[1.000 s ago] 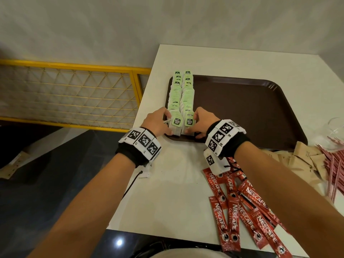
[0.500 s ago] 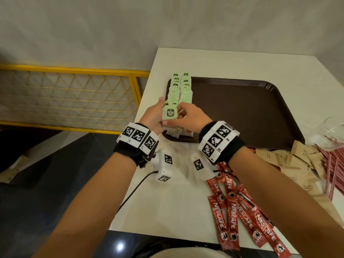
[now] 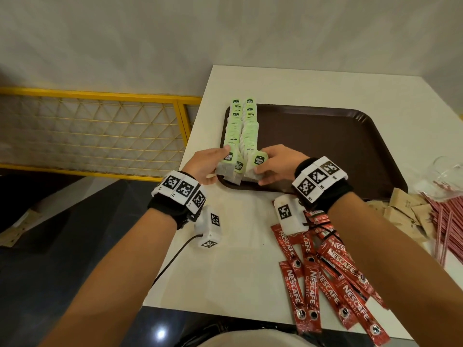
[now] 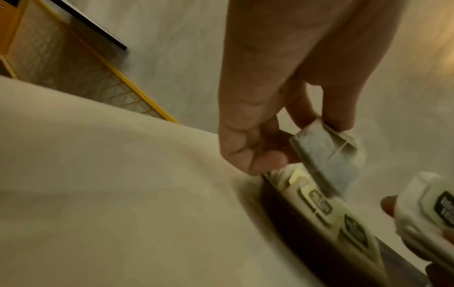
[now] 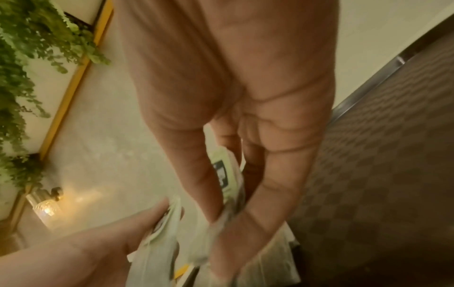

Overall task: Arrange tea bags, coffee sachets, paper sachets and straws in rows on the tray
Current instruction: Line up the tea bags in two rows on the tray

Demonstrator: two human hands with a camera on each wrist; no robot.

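Note:
Two rows of green-tagged tea bags (image 3: 241, 126) run along the left side of the brown tray (image 3: 325, 146). My left hand (image 3: 210, 164) pinches a tea bag (image 3: 228, 169) just above the near end of the left row; the same tea bag (image 4: 326, 153) shows between thumb and fingers in the left wrist view. My right hand (image 3: 273, 166) grips another tea bag (image 3: 256, 166) at the near end of the right row, and its tea bag (image 5: 226, 174) sits between the fingers in the right wrist view. Red Nescafe coffee sachets (image 3: 325, 276) lie scattered on the white table.
Brown paper sachets (image 3: 406, 211) and red-striped straws (image 3: 448, 221) are piled at the table's right edge, beside a clear glass (image 3: 446, 171). The tray's middle and right are bare. A yellow mesh railing (image 3: 100, 131) stands left of the table (image 3: 238, 271).
Half a second ago both hands held one tea bag together above the rows. Now they have parted, each holding its own bag lower, at the near ends of the rows.

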